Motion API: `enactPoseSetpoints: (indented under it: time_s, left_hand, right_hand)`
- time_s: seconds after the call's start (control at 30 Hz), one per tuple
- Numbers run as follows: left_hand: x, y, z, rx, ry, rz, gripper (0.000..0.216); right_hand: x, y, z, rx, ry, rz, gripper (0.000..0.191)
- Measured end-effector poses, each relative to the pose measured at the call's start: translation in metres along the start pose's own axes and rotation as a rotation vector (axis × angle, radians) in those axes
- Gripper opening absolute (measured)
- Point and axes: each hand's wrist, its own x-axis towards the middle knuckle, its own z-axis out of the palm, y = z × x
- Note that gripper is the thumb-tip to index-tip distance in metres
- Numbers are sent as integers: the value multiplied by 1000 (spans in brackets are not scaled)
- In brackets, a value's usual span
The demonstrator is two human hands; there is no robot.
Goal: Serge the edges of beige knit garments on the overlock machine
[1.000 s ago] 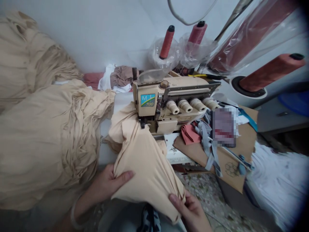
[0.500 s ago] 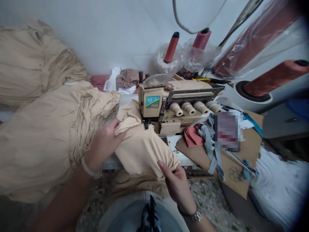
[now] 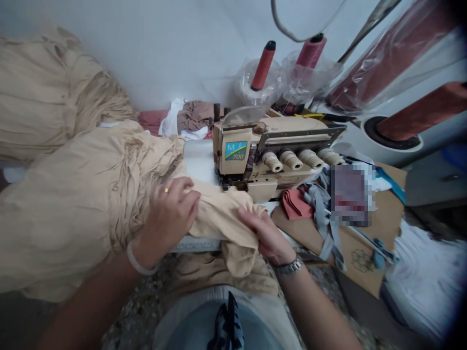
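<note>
**Cloth pressed down in front of the machine**

The cloth lies bunched on the bench, its far edge tucked under the foot of the machine and its near part hanging over the bench's near edge. The left hand rests on it with fingers curled, pinning a fold just left of the foot. The right hand lies on the right side, fingers narrow and pinching a ridge of cloth. A big pile of the same stuff fills the left (it touches the left wrist).

To my eye, the work wants both edges kept level and the folds smoothed out near the foot, with the fingertips kept well short of it; the pile should not drag on the piece.

Half a second ago the left hand gripped the far left corner and the right hand held the hanging end below the bench edge. Now both hands sit on the bench, closer together, and the cloth lies lower.
</note>
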Motion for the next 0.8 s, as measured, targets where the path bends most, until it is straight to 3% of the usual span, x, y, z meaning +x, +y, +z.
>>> enactPoseSetpoints:
  time_s: [0.07,0.17,0.23,0.33,0.43,0.53,0.6,0.7,0.8]
  left_hand:
    - [1,0,5,-63,-2,154,28]
    - [-2,1,10,-124,-79,281,38]
    - [-7,8,9,-80,-100,217,39]
    - [-16,24,2,-12,-112,91,40]
    - [-18,36,-1,12,-115,33,41]
    - [-14,36,3,21,-118,4,42]
    - [-9,31,8,9,-94,-6,41]
    - [-6,23,15,-92,-41,57,37]
    - [-8,16,19,-242,-40,160,38]
  right_hand:
    - [-1,-8,0,-104,-93,-31,42]
    - [3,-13,1,-128,-67,-118,39]
    - [8,-15,0,-285,18,-272,33]
    - [17,-18,-6,-714,170,-617,24]
    - [24,-22,-15,-978,236,-725,23]
    - [28,-31,-22,-984,196,-727,20]
    - [26,-40,-28,-906,29,-632,22]
    - [19,-51,-39,-765,-284,-371,45]
    - [9,-50,-51,-517,-275,-207,52]
